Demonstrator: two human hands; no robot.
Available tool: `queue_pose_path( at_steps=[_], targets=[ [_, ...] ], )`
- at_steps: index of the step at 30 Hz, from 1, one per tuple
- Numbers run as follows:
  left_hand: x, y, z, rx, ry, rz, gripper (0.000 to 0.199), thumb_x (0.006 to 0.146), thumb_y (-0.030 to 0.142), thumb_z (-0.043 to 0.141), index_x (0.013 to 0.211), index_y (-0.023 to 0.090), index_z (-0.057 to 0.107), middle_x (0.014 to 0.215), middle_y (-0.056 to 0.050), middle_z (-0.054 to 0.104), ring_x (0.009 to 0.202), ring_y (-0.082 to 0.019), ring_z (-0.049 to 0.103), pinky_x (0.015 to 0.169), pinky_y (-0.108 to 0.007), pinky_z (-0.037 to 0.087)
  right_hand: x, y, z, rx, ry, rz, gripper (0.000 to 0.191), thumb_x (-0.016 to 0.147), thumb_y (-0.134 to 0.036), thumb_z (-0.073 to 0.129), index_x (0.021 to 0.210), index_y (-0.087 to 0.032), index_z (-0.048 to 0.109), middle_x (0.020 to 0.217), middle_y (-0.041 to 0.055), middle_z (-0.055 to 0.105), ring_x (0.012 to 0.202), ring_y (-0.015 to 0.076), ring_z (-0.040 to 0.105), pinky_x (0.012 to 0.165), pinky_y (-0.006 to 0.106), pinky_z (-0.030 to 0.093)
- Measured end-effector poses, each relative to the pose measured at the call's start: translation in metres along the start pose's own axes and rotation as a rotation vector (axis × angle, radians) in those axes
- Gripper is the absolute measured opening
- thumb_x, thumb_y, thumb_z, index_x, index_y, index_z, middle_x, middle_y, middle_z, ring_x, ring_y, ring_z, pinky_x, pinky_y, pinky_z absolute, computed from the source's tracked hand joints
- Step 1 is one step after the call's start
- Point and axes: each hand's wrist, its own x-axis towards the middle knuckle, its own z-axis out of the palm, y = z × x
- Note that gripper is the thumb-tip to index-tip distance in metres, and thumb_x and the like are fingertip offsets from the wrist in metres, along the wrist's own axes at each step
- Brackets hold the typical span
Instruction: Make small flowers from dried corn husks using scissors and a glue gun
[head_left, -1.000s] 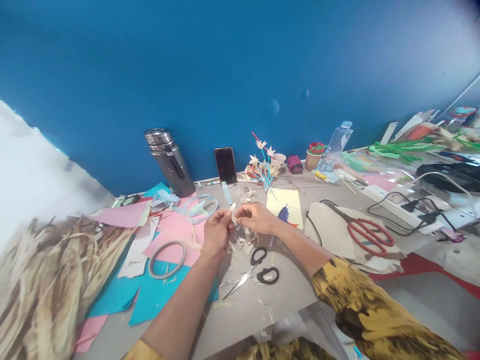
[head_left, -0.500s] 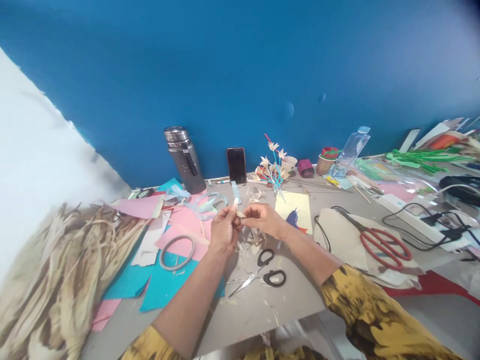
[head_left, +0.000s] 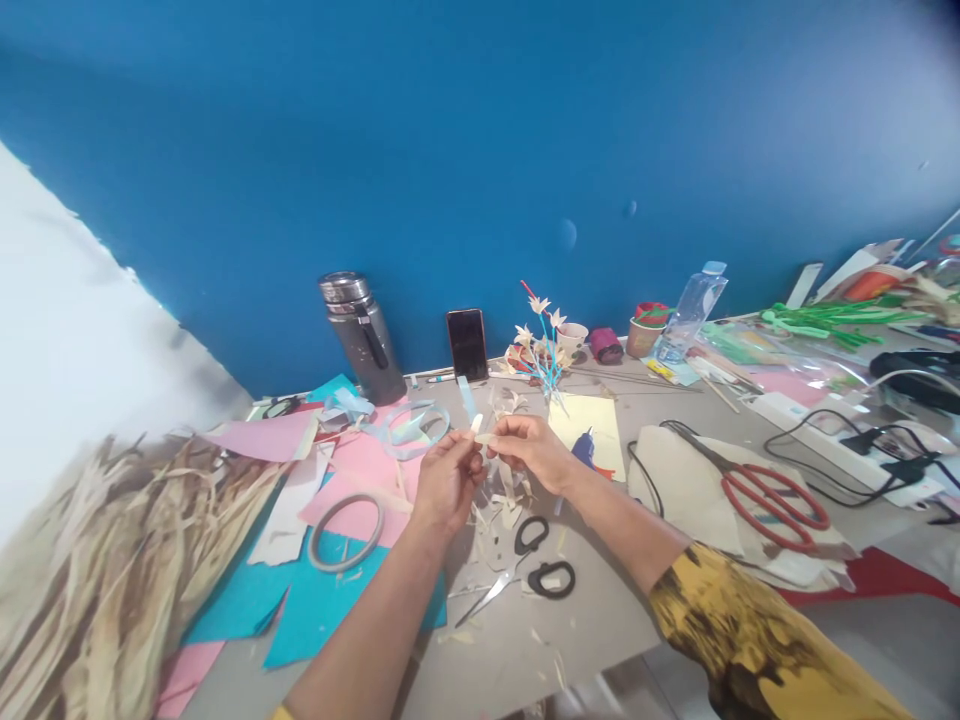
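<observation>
Over the middle of the table, my left hand (head_left: 448, 483) is closed on a small pale husk piece (head_left: 476, 424), whose tip sticks up above the thumb. My right hand (head_left: 527, 450) pinches a thin pale strip (head_left: 486, 439) just beside it, the fingertips of both hands nearly meeting. Black-handled scissors (head_left: 534, 565) lie with blades parted below the hands. Husk scraps (head_left: 510, 500) are scattered under and near my fingers. Behind them stands a bunch of small pale flowers on blue and red stems (head_left: 551, 350).
Dried husks (head_left: 142, 560) are heaped at left beside coloured paper and a tape roll (head_left: 315, 550). A flask (head_left: 364, 340) and phone (head_left: 467, 345) stand behind. At right lie red-handled scissors (head_left: 772, 505), a power strip (head_left: 832, 440) and cables; a bottle (head_left: 694, 310) stands farther back.
The camera view has tilted and shifted slightly, so the table items sit lower and a little further left. My hands have parted slightly, and more of the strip shows between them.
</observation>
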Motion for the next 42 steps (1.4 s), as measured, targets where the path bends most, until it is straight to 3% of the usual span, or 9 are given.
queue_pose_path(
  at_steps=[3,12,19,23,29,38,42],
  targets=[
    [-0.001,-0.001,0.002,0.096,-0.025,0.036,0.024,0.061,0.027,0.08,0.07,0.013,0.063,0.06,0.002,0.058,0.049,-0.005,0.042,0.049,-0.019,0.032,-0.001,-0.003,-0.002,-0.065,0.018,-0.02,0.026,0.072,-0.04,0.073,0.066,-0.017,0.063,0.051,-0.0055,0.051,0.047,0.0071,0.036,0.047,0.023,0.026],
    [-0.003,0.0,0.003,0.161,0.006,0.083,0.022,0.063,0.031,0.076,0.069,0.015,0.063,0.062,0.0,0.062,0.049,-0.007,0.046,0.05,-0.021,0.034,0.0,-0.008,-0.01,-0.287,0.075,-0.102,0.018,0.073,-0.031,0.072,0.065,-0.017,0.063,0.061,-0.0016,0.063,0.054,0.0099,0.047,0.053,0.023,0.034],
    [0.001,-0.004,-0.003,0.218,-0.047,0.125,0.031,0.064,0.033,0.086,0.074,0.016,0.062,0.057,0.007,0.052,0.048,-0.005,0.044,0.051,-0.021,0.034,-0.002,-0.012,-0.008,-0.335,0.113,-0.174,0.015,0.073,-0.029,0.069,0.067,-0.018,0.06,0.058,-0.0051,0.052,0.054,0.0091,0.042,0.051,0.022,0.031],
    [0.002,-0.004,-0.004,0.062,-0.115,0.051,0.035,0.061,0.032,0.09,0.074,0.016,0.062,0.062,0.006,0.053,0.051,-0.005,0.045,0.052,-0.02,0.036,-0.004,-0.016,-0.002,-0.251,0.096,-0.2,0.02,0.071,-0.034,0.073,0.078,-0.017,0.064,0.063,-0.0048,0.055,0.055,0.009,0.044,0.051,0.022,0.034],
    [-0.002,-0.006,-0.003,-0.062,-0.185,-0.073,0.034,0.061,0.028,0.092,0.075,0.016,0.063,0.06,0.006,0.051,0.051,-0.005,0.044,0.052,-0.019,0.036,-0.007,-0.012,0.004,-0.173,0.107,-0.222,0.018,0.073,-0.032,0.073,0.079,-0.017,0.067,0.062,-0.002,0.06,0.054,0.0114,0.051,0.052,0.024,0.039],
    [-0.003,-0.006,-0.003,-0.135,-0.169,-0.101,0.034,0.056,0.025,0.095,0.074,0.016,0.067,0.06,0.006,0.053,0.051,-0.004,0.042,0.052,-0.018,0.035,-0.013,-0.013,0.008,0.078,0.012,-0.144,0.024,0.071,-0.033,0.081,0.085,-0.018,0.067,0.064,-0.0013,0.066,0.057,0.0161,0.066,0.055,0.027,0.052],
    [-0.006,-0.004,-0.001,-0.114,-0.207,-0.101,0.034,0.056,0.028,0.095,0.073,0.016,0.068,0.056,0.006,0.05,0.052,-0.005,0.042,0.052,-0.019,0.035,-0.014,-0.014,0.008,0.196,-0.018,-0.113,0.029,0.072,-0.041,0.082,0.081,-0.017,0.067,0.065,-0.0011,0.066,0.056,0.0152,0.065,0.052,0.025,0.052]
  ],
)
